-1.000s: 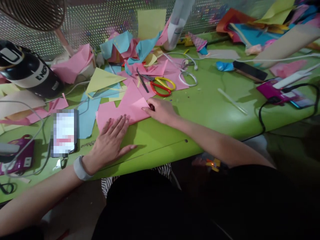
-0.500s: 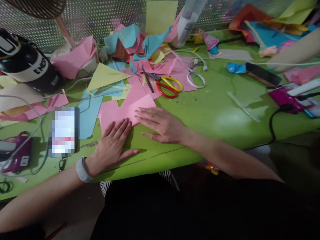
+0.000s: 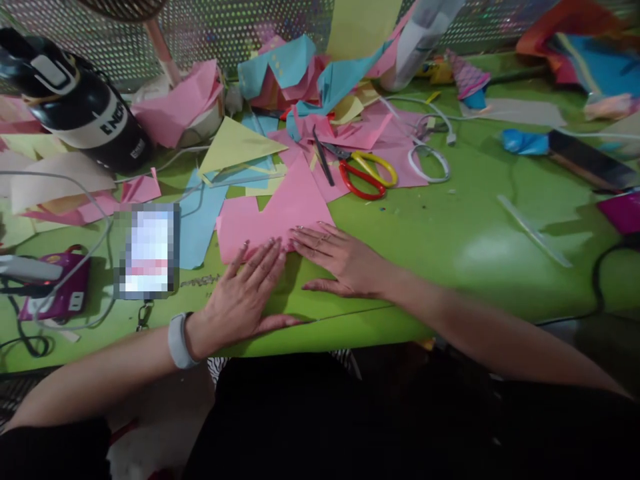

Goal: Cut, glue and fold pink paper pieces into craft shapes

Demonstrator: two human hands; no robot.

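A folded sheet of pink paper (image 3: 280, 213) lies near the front edge of the green table (image 3: 450, 253). My left hand (image 3: 245, 290) rests flat at its lower left edge, thumb spread to the right. My right hand (image 3: 345, 260) lies outstretched with its fingertips on the paper's lower right edge, close beside the left fingertips. Behind the paper are scissors (image 3: 367, 175) with one red and one yellow handle, and dark tweezers (image 3: 323, 157). A light blue paper piece (image 3: 203, 220) lies to the left of the pink sheet.
A phone (image 3: 149, 250) and a purple box (image 3: 57, 283) with cables lie at left. Behind them stands a black bottle (image 3: 95, 113). Crumpled coloured paper (image 3: 320, 80) is heaped at the back. A white cable (image 3: 429, 163) and a dark phone-like slab (image 3: 590, 160) lie to the right.
My view has shifted, so the table things appear further right. My right hand has drawn down from the middle of the pink paper to its lower edge, nearer my left hand.
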